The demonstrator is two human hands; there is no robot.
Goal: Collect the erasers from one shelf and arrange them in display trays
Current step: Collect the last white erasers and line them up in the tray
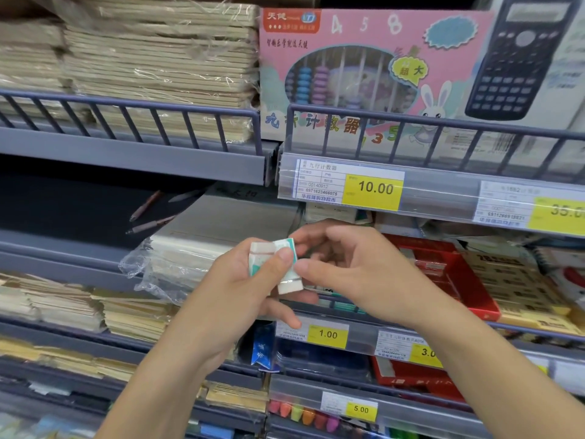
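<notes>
Two white erasers with teal-and-white paper sleeves are held in front of the middle shelf. My left hand grips them from below, thumb pressed across their sleeves. My right hand touches the right-hand eraser with its thumb and fingertips. Behind my right hand stands a red display tray on the shelf with small items inside; more teal-sleeved erasers show at the shelf's front rail beneath my right wrist.
Wrapped notebook stacks lie left of my hands. A grey shelf rail with price tags runs below them. Above sit a pink abacus box and a calculator box. Crayons lie on the lowest shelf.
</notes>
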